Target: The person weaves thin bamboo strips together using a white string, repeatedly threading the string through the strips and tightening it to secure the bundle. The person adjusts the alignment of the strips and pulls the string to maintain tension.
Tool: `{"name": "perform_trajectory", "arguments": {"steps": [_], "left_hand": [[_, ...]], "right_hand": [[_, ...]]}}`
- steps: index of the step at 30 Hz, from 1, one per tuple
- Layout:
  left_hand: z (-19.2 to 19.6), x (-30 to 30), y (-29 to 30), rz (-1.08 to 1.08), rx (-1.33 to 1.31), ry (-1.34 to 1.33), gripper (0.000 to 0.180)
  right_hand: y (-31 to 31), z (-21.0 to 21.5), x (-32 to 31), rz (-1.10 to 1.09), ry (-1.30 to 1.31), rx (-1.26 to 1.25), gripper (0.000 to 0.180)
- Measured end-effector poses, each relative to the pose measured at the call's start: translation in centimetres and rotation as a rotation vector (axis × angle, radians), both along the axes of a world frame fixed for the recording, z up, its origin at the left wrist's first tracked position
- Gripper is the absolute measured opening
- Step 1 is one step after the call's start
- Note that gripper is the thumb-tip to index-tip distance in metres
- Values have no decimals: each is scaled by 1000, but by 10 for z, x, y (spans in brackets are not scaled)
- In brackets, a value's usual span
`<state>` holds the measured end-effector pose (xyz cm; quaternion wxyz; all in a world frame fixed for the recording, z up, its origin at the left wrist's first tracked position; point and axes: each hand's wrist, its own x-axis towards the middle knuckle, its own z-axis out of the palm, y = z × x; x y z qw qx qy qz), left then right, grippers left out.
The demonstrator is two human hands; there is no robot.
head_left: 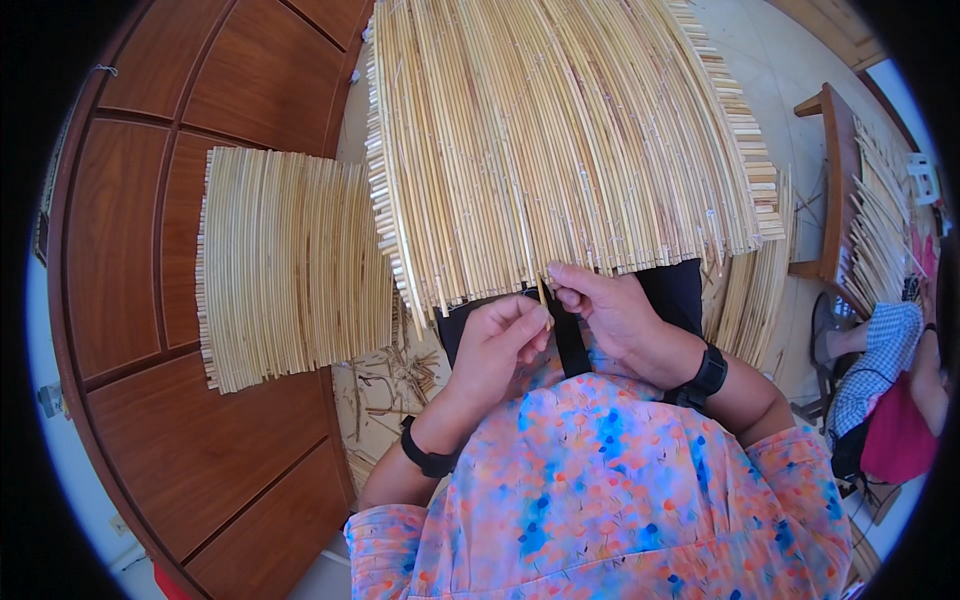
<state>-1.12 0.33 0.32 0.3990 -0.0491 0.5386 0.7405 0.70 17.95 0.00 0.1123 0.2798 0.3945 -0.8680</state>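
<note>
Reed mat (560, 140): left hand (500, 345) pinching stalk (542, 292), right hand (620, 312) pinching near edge; smaller mat (295, 265) left, floor scraps (412, 372), bench (842, 195) right.

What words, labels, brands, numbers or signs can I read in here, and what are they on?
None: I can read no text anywhere in this picture.
Large stalk mat under the hands: no lettering visible.
Patterned shirt: coloured blotches, no readable words.
Black band on the right wrist and black band on the left wrist: any markings are too small to make out.
</note>
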Motion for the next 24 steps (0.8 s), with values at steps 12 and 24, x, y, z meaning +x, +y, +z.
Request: {"name": "perform_trajectory", "arguments": {"steps": [12, 24], "left_hand": [[-5, 0, 0, -45, 61, 22, 21], [-21, 3, 4, 8, 204, -12, 20]], "right_hand": [[-1, 2, 0, -7, 20, 27, 14], [-4, -5, 1, 0, 31, 1, 20]]}}
